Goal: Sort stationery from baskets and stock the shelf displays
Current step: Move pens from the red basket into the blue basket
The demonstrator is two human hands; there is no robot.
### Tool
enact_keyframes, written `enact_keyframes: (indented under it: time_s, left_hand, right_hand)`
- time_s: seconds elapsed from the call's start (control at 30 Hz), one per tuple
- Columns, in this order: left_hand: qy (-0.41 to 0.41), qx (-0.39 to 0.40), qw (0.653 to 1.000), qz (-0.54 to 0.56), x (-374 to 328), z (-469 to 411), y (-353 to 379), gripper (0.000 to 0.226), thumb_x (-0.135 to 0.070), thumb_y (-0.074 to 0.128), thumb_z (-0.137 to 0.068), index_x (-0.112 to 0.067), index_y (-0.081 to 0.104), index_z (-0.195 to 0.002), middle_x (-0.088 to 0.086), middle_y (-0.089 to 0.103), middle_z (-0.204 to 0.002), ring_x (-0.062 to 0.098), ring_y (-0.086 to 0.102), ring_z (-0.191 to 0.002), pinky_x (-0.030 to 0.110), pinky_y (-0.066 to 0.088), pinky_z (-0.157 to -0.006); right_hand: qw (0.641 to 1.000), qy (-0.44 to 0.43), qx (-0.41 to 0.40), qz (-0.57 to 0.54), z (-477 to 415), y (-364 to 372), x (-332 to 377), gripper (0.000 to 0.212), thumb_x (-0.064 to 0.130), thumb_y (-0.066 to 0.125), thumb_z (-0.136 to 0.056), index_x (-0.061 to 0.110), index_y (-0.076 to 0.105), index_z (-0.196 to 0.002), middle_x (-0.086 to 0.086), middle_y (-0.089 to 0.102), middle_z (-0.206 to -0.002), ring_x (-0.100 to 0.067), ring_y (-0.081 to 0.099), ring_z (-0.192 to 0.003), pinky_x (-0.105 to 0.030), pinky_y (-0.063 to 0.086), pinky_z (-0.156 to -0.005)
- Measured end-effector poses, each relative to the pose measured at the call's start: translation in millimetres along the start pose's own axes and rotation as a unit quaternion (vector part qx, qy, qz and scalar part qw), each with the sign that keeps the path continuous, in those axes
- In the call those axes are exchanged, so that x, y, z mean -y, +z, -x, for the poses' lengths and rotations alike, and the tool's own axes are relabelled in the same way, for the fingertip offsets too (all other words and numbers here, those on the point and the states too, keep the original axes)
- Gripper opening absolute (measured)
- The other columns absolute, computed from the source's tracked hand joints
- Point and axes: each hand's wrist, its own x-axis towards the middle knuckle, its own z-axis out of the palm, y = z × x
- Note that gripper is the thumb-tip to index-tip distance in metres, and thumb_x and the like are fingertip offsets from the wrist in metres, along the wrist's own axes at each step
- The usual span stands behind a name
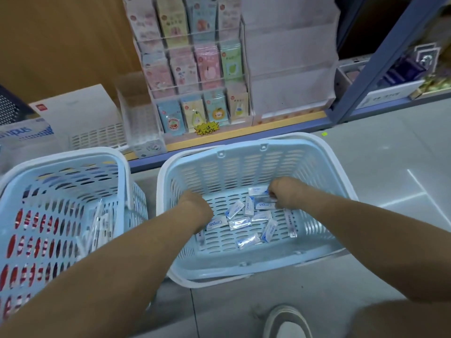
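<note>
A glossy pale grey tiled floor (380, 154) fills the right side. A white shoe with a grey toe (285, 323) stands on it at the bottom edge. A blue metal upright post (380, 59) slants up at right, and a tiny bright green scrap (324, 134) lies near its foot. At far left, a white slotted box with a small red logo (80, 118) sits near a black mesh panel (9, 108).

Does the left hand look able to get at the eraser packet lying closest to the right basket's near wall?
Probably yes. The left hand is down inside the open-topped basket, and nothing lies over that eraser packet.
</note>
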Motion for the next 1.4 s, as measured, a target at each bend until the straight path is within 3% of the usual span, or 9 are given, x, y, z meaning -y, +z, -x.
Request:
enact_keyframes:
  time_s: [0.2, 0.37, 0.53, 0.7, 0.87, 1.07, 1.13, 1.27, 1.4]
  left_hand:
    - [0.017, 0.005, 1.000, 0.007, -1, -9, 4, 0.033, -0.024, 0.064, -0.091, -0.019, 0.059, -0.124, 0.003, 0.058, -0.125, 0.026, 0.050, -0.120, 0.037, 0.038, -0.088]
    - [0.040, 0.009, 0.998, 0.037, -1, -9, 4, 0.025, -0.017, 0.067, -0.088, -0.018, 0.063, -0.112, -0.001, 0.059, -0.100, 0.022, 0.056, -0.094, 0.033, 0.046, -0.079]
    - [0.039, 0.031, 0.994, 0.102, 1, -14, 8, 0.032, -0.032, 0.075, -0.083, -0.024, 0.065, -0.113, -0.005, 0.065, -0.110, 0.021, 0.059, -0.105, 0.037, 0.043, -0.092]
    - [0.039, 0.036, 0.986, 0.158, -3, -11, 4, 0.041, -0.031, 0.078, -0.081, -0.020, 0.063, -0.118, -0.002, 0.062, -0.115, 0.026, 0.057, -0.115, 0.044, 0.038, -0.102]
    - [0.081, -0.018, 0.994, 0.076, -18, -12, 6, 0.041, -0.029, 0.079, -0.080, -0.014, 0.063, -0.114, 0.002, 0.064, -0.113, 0.025, 0.061, -0.102, 0.037, 0.053, -0.082]
    - [0.117, -0.076, 0.990, -0.030, -35, -7, 7, 0.021, -0.012, 0.062, -0.091, -0.011, 0.061, -0.113, 0.003, 0.059, -0.094, 0.025, 0.060, -0.092, 0.034, 0.050, -0.072]
    - [0.095, -0.074, 0.993, -0.003, -30, -10, 10, 0.025, -0.012, 0.064, -0.090, -0.013, 0.060, -0.114, 0.004, 0.063, -0.107, 0.026, 0.061, -0.100, 0.035, 0.051, -0.076]
    - [0.022, -0.091, 0.984, 0.153, -19, -16, 13, 0.034, -0.028, 0.071, -0.085, -0.017, 0.059, -0.115, 0.003, 0.061, -0.112, 0.026, 0.060, -0.103, 0.038, 0.052, -0.082]
    - [-0.038, -0.119, 0.923, 0.363, -22, -29, 20, 0.038, -0.042, 0.077, -0.077, -0.019, 0.051, -0.094, 0.004, 0.063, -0.105, 0.025, 0.059, -0.097, 0.036, 0.051, -0.083]
  right_hand:
    - [0.999, -0.009, 0.042, 0.009, 15, -21, -2, 0.020, -0.001, 0.053, -0.090, 0.010, 0.061, -0.105, -0.007, 0.062, -0.110, -0.023, 0.056, -0.092, -0.029, 0.045, -0.077]
    - [0.994, 0.031, 0.102, -0.034, 23, -4, 6, 0.015, 0.007, 0.052, -0.091, 0.004, 0.061, -0.102, -0.012, 0.067, -0.101, -0.024, 0.069, -0.087, -0.034, 0.057, -0.077]
    - [0.980, 0.085, 0.112, -0.141, 22, 4, 12, 0.012, 0.005, 0.066, -0.088, 0.002, 0.065, -0.099, -0.019, 0.069, -0.093, -0.030, 0.074, -0.075, -0.044, 0.061, -0.070]
    - [0.977, 0.074, 0.069, -0.188, 20, 10, 19, 0.025, 0.022, 0.076, -0.082, 0.009, 0.071, -0.103, -0.011, 0.071, -0.101, -0.022, 0.064, -0.078, -0.035, 0.057, -0.076]
    - [0.967, 0.072, 0.042, -0.241, 17, 5, 20, 0.024, 0.025, 0.080, -0.078, 0.009, 0.072, -0.094, -0.008, 0.073, -0.092, -0.023, 0.068, -0.088, -0.031, 0.053, -0.078]
    - [0.948, 0.055, -0.006, -0.314, 11, -1, 25, 0.016, 0.007, 0.074, -0.081, 0.015, 0.070, -0.095, -0.004, 0.070, -0.093, -0.019, 0.065, -0.085, -0.033, 0.054, -0.081]
    - [0.933, 0.043, -0.010, -0.358, 11, -5, 27, 0.012, 0.003, 0.068, -0.084, 0.013, 0.068, -0.091, -0.005, 0.069, -0.088, -0.022, 0.066, -0.084, -0.034, 0.054, -0.077]
    - [0.883, 0.034, -0.013, -0.469, 14, -8, 31, 0.020, 0.003, 0.053, -0.094, 0.014, 0.064, -0.082, -0.005, 0.062, -0.072, -0.014, 0.054, -0.054, -0.024, 0.043, -0.049]
    - [0.850, 0.038, 0.017, -0.525, 11, -7, 26, 0.030, -0.003, 0.046, -0.095, 0.014, 0.069, -0.101, -0.006, 0.059, -0.074, -0.010, 0.049, -0.048, -0.022, 0.038, -0.047]
